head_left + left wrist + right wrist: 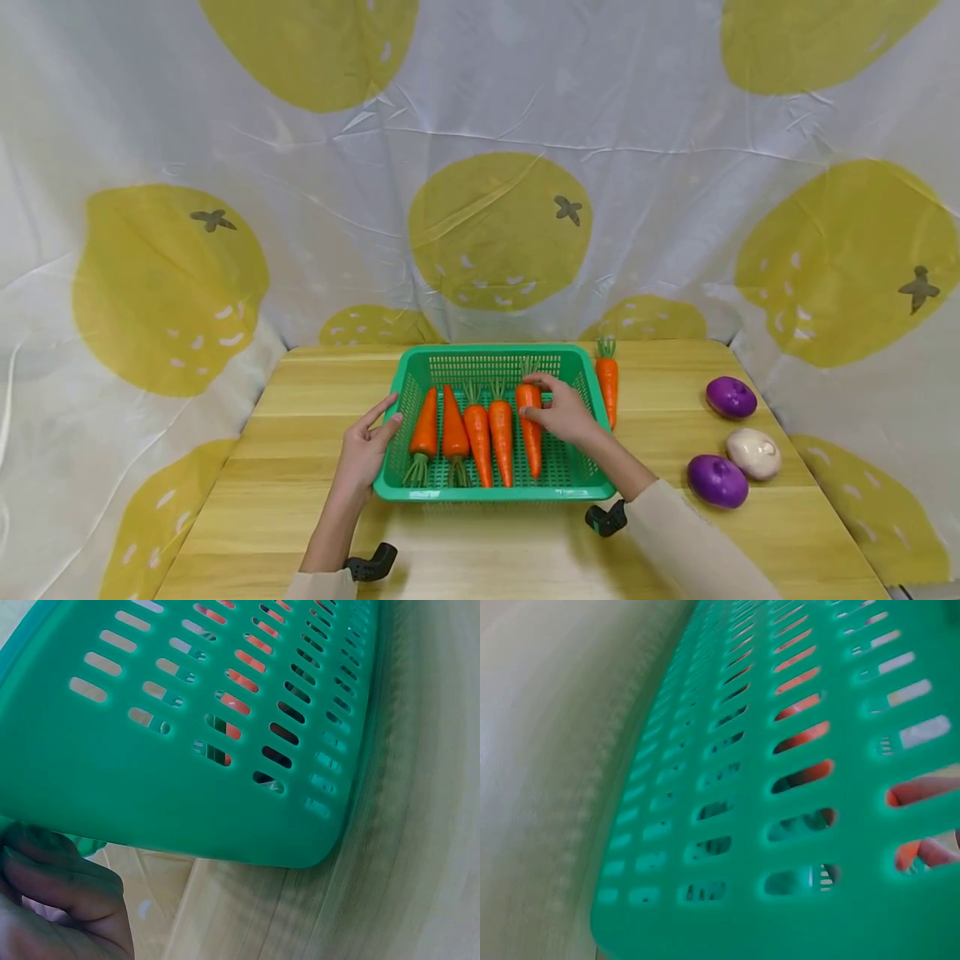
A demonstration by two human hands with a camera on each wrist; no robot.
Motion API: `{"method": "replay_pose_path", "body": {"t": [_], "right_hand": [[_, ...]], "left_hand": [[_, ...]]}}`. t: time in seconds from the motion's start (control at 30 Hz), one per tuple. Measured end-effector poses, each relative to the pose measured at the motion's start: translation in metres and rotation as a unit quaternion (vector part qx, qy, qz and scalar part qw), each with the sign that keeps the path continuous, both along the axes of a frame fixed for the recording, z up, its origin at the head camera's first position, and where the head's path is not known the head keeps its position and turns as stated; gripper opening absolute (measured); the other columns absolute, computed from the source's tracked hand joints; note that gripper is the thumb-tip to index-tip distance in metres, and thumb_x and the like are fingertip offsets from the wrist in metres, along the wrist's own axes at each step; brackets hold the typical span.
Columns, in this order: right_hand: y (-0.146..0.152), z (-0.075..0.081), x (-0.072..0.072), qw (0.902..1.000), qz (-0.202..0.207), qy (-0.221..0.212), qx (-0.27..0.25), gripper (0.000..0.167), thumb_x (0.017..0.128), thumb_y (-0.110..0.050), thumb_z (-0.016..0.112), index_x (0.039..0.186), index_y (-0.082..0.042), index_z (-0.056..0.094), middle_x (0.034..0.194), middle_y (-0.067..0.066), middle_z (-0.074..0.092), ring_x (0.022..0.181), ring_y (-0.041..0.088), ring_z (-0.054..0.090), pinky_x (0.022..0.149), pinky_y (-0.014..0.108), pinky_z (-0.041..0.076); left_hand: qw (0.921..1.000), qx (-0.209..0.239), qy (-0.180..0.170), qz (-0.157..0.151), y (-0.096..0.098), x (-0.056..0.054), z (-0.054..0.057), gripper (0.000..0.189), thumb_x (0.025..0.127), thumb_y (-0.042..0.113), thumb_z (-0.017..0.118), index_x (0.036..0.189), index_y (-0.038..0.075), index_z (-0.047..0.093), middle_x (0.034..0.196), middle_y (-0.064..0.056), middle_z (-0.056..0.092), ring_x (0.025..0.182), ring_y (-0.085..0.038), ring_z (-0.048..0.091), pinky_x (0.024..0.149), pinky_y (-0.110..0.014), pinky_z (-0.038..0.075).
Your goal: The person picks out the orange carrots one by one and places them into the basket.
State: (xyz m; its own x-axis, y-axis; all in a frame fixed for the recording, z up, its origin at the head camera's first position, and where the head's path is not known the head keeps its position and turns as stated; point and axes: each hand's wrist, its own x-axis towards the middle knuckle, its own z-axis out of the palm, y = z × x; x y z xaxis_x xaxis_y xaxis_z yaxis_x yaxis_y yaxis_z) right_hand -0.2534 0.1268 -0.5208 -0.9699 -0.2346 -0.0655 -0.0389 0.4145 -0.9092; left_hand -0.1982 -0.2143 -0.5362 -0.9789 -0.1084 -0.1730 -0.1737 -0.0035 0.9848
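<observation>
A green plastic basket [487, 493] holds several orange carrots in a row. My left hand [365, 450] grips its left rim, thumb on the near side; the left wrist view shows these curled fingers [67, 877] at the rim's edge. Inside the basket, my right hand [562, 410] pinches the upper part of the rightmost carrot [532, 442], whose leafy end points away from me. The two leftmost carrots, one of them this carrot [424, 425], have their green tops toward me. In the right wrist view the perforated basket wall [735, 780] mostly hides my right fingers.
Another carrot [607, 387] lies on the wooden table [300, 417] just outside the basket's right wall. Farther right are two purple onions [731, 397] and a white onion-shaped vegetable [753, 454]. A lemon-print cloth [498, 233] hangs behind the table.
</observation>
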Motion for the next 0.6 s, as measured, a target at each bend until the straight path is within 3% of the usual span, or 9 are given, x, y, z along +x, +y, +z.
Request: {"method": "replay_pose_path", "body": {"t": [0.23, 0.6], "right_hand": [[-0.0036, -0.0082, -0.0011, 0.9993, 0.015, -0.007, 0.034, 0.052, 0.094, -0.013, 0.077, 0.142, -0.012, 0.057, 0.143, 0.021, 0.056, 0.087, 0.021, 0.069, 0.064, 0.036, 0.057], [-0.0055, -0.0092, -0.0007, 0.9967, 0.033, -0.011, 0.073, 0.052, 0.095, -0.015, 0.075, 0.143, -0.01, 0.054, 0.14, 0.022, 0.058, 0.094, 0.025, 0.067, 0.067, 0.036, 0.055]], "left_hand": [[1.0, 0.001, -0.002, 0.0, -0.0006, -0.0008, -0.0002, 0.046, 0.101, 0.033, 0.068, 0.146, 0.033, 0.058, 0.081, -0.023, 0.073, 0.059, -0.024, 0.07, 0.062, -0.041, 0.062], [1.0, 0.002, -0.002, 0.0, -0.0013, -0.0007, -0.0009, 0.045, 0.101, 0.037, 0.068, 0.145, 0.038, 0.059, 0.089, -0.026, 0.074, 0.064, -0.029, 0.073, 0.064, -0.044, 0.063]]}}
